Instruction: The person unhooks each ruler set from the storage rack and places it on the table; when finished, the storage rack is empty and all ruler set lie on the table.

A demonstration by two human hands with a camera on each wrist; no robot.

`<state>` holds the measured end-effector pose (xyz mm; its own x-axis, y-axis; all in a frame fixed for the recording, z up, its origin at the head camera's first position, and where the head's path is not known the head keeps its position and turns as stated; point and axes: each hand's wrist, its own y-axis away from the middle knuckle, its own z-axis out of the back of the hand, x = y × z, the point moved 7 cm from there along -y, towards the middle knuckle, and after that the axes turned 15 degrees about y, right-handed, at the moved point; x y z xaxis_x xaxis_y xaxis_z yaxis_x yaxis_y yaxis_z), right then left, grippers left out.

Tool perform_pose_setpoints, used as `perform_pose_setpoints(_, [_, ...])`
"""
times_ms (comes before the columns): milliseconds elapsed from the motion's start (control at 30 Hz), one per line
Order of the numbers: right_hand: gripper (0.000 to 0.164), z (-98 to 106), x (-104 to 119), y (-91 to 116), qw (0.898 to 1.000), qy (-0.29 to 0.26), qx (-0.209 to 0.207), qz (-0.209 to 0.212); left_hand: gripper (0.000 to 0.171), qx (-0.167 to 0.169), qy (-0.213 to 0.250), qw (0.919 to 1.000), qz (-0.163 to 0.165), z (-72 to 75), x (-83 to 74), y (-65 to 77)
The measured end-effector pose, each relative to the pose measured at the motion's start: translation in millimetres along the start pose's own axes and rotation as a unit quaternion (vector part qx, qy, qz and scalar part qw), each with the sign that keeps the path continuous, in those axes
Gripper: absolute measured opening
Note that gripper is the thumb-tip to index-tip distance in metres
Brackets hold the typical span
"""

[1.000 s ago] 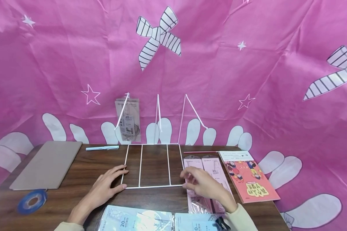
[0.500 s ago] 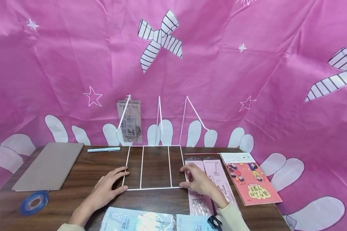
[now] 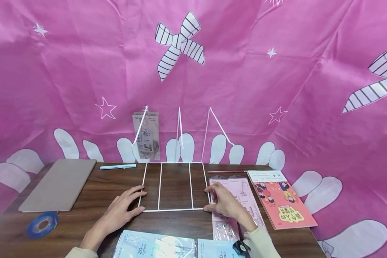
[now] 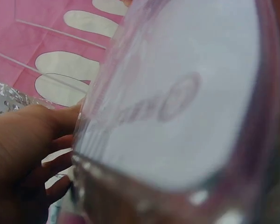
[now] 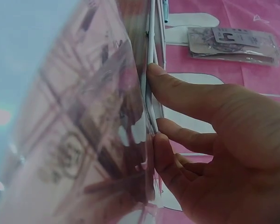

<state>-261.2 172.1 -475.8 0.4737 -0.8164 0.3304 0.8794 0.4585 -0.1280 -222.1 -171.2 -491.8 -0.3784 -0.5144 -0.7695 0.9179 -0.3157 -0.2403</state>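
A white wire rack (image 3: 180, 210) stands on the dark wooden table, with upright prongs rising at its back. My left hand (image 3: 119, 209) rests at its left side, fingertips over the side wire and thumb at the front corner. On the opposite side my right hand (image 3: 227, 204) touches the side wire with bent, relaxed fingers, its thumb near the front corner. The right wrist view shows those fingertips against the rack's wires (image 5: 150, 42). A grey clear-wrapped packet (image 3: 146, 134) marked 20 hangs on the rack's left prong. In the left wrist view a plastic-wrapped packet (image 4: 177, 93) hides much.
Pink packets (image 3: 245, 190) lie beside and under my right hand, light-blue packets (image 3: 158, 245) at the near edge. A red book (image 3: 287, 208) and dark red pencil (image 3: 227, 171) lie right. Leftward are a grey board (image 3: 59, 186), blue tape roll (image 3: 42, 225) and light-blue pen (image 3: 118, 166).
My right hand has moved slightly left onto the rack's right side wire. My left hand stays at the left side. The whole head view has shifted slightly.
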Motion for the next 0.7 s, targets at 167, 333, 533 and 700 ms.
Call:
perform_pose_setpoints(167, [0.057, -1.3, -1.0, 0.3, 1.0, 0.001, -0.002, -0.004, 0.043, -0.009, 0.005, 0.9997, -0.022, 11.7, -11.3, -16.0])
perform_pose_setpoints(333, [0.057, -0.9, -0.3, 0.7, 1.0, -0.002, -0.008, -0.002, 0.039, -0.065, 0.023, 0.9954, -0.066, 42.8, -26.5, -44.9])
perform_pose_setpoints(533, [0.059, -0.6, 0.5, 0.7, 1.0, -0.003, -0.01, 0.0, 0.034, -0.142, 0.063, 0.9841, -0.086, 80.3, -33.6, -74.5])
perform_pose_setpoints(700, [0.058, -1.6, 0.9, 0.3, 1.0, -0.007, -0.01, 0.0, 0.03, -0.219, 0.143, 0.9622, -0.076, 98.7, -29.2, -92.6])
